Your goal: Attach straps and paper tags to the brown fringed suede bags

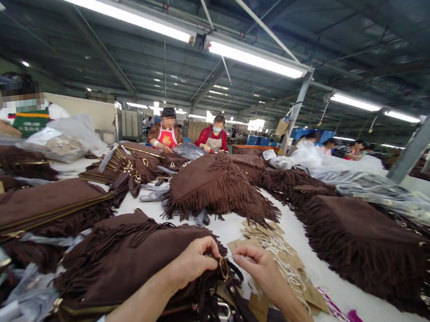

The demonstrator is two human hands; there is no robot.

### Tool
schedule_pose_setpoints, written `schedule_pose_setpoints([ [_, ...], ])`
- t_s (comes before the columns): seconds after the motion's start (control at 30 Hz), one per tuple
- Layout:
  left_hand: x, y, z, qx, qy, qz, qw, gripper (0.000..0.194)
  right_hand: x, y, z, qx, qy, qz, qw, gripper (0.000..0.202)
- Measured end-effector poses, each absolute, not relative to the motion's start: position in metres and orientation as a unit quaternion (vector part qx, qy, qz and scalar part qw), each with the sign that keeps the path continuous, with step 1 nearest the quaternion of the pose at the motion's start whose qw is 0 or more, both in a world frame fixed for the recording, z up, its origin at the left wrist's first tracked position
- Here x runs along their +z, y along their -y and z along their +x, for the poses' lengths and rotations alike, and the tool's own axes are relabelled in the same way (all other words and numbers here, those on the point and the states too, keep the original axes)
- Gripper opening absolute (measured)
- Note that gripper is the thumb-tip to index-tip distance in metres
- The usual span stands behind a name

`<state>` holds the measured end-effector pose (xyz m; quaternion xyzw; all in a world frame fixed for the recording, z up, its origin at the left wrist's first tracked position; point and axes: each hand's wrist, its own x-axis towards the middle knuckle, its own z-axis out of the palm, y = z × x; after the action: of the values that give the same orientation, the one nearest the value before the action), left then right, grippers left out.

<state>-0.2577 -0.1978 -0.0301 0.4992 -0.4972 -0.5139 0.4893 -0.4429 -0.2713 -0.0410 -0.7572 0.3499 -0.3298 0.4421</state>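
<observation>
My left hand pinches a brass ring on the strap of a brown suede fringed bag that lies in front of me on the white table. My right hand holds a thin white string at that same ring, fingers pinched together. Dark brown straps with a metal clasp hang below the ring. A heap of kraft paper tags with white strings lies just right of my right hand.
Piles of brown fringed bags cover the table left, centre and right. Clear plastic sleeves lie at the lower left. Three people work at the far side, one at the far left. A grey steel post stands right.
</observation>
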Motion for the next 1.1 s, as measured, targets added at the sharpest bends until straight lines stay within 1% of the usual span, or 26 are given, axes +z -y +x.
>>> schedule_pose_setpoints([
  [0.17,-0.036,0.200,-0.259,-0.496,0.511,0.493,0.500,0.025,-0.038,0.280,-0.439,-0.295,-0.329,-0.793,0.418,0.024],
  [0.47,-0.035,0.201,-0.259,-0.495,0.517,0.501,0.487,0.027,-0.031,0.290,-0.438,-0.238,-0.290,-0.846,0.378,0.021],
  [0.77,-0.041,0.204,-0.256,-0.499,0.521,0.487,0.493,0.027,-0.020,0.284,-0.428,-0.196,-0.277,-0.859,0.383,0.019],
  [0.93,-0.041,0.203,-0.256,-0.467,0.550,0.476,0.502,0.018,-0.018,0.283,-0.425,-0.197,-0.270,-0.855,0.397,0.019],
  [1.1,-0.038,0.199,-0.261,-0.363,0.588,0.531,0.490,0.004,-0.017,0.279,-0.426,-0.206,-0.261,-0.849,0.410,0.018],
])
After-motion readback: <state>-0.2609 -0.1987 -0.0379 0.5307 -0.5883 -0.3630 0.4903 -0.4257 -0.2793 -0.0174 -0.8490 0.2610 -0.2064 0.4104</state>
